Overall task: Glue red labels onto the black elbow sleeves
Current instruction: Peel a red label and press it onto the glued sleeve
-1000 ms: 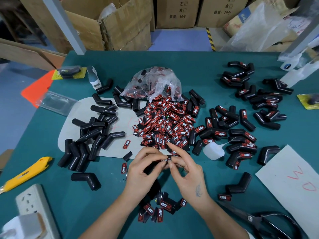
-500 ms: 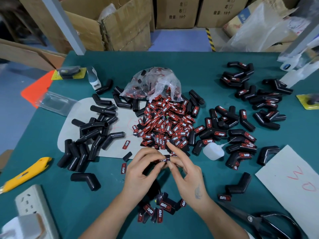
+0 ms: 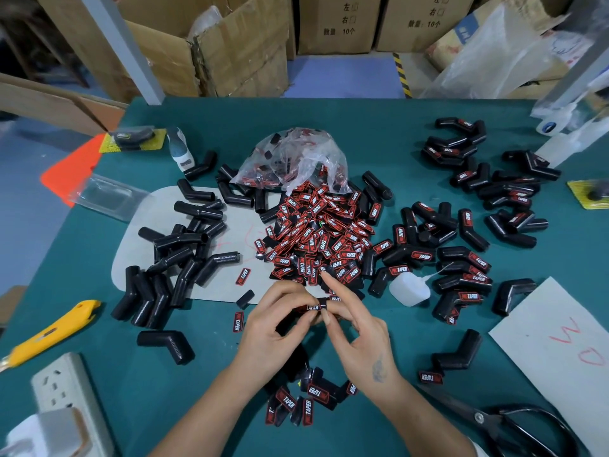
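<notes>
- Label (image 3: 312,307) getting pressed onto a sleeve, both hands pinching it: left hand (image 3: 273,328), right hand (image 3: 359,338).
- Next I guess: firm press, then drop it with the finished ones.

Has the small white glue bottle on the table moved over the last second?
No. The white glue bottle lies in the same place, just right of the pile of red labels, with its nozzle toward the labelled sleeves.
</notes>
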A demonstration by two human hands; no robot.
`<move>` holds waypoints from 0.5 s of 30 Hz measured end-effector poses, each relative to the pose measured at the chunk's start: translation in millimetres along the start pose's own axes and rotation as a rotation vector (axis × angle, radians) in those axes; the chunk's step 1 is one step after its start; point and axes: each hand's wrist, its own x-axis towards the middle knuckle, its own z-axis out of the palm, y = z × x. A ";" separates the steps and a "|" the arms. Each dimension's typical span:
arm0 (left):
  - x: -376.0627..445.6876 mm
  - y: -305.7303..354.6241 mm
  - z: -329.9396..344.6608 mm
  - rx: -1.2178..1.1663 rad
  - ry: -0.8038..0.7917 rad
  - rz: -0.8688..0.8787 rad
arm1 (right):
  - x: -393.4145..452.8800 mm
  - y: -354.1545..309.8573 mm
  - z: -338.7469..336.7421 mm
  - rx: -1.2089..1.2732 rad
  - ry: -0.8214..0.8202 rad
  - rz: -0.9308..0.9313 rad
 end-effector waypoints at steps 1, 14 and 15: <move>-0.1 -0.1 0.2 -0.003 -0.001 -0.002 | 0.0 0.3 0.5 0.003 0.002 0.001; 0.9 1.1 -0.1 -0.004 0.050 -0.010 | 1.4 -2.1 0.0 0.104 -0.026 0.011; 0.8 1.4 0.2 -0.006 0.046 -0.012 | 1.7 -2.0 -0.1 0.099 -0.017 0.013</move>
